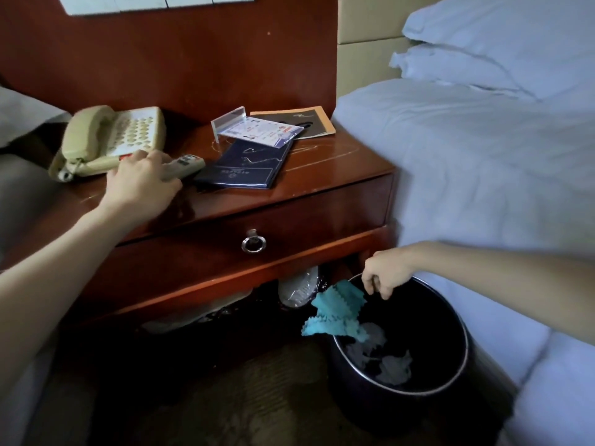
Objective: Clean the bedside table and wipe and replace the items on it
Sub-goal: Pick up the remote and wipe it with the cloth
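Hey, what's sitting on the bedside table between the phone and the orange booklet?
Head view: the remote under the left hand, a dark blue folder, and a clear acrylic stand with a printed card.

The left hand [141, 185] covers the near end of the remote control [188, 163], and the print on the card [267, 134] in the clear stand [230, 120] is too small to read. Whether the right hand [384, 273] pinches the blue cloth [338, 312] or only hangs beside it cannot be told. The top edge cuts the switch panel [145, 1], and the plastic-wrapped things [297, 289] under the bedside table [338, 162] sit in shadow.
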